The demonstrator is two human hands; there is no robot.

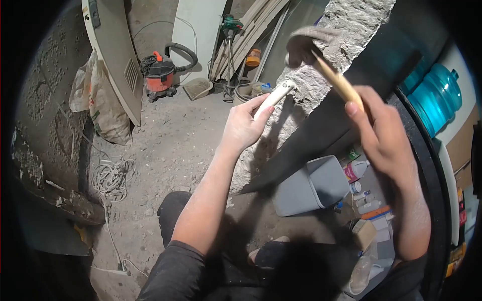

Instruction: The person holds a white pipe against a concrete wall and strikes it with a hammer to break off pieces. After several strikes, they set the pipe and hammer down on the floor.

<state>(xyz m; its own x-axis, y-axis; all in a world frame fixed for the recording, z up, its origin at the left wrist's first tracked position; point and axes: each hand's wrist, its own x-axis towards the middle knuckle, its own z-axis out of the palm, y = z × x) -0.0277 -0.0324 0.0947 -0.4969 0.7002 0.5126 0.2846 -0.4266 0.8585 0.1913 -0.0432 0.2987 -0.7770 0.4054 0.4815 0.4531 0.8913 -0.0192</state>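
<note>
My left hand [244, 123] is closed around a pale, dusty handle [273, 99] of a tool whose far end rests at the rough broken edge of the wall [293, 113]. In my right hand [379, 123] is a hammer with a wooden handle [337, 78]. Its metal head, slightly blurred, is raised above the wall edge, up and to the right of the tool's end. A dark smooth panel [326, 120] runs along the wall's right side.
A red and black vacuum [160, 78], a dustpan [198, 89], a sack [108, 110] and coiled cable [113, 179] lie on the left. Below the wall are a grey bin [296, 193] and bottles [369, 205]. A blue water jug [436, 100] stands at right.
</note>
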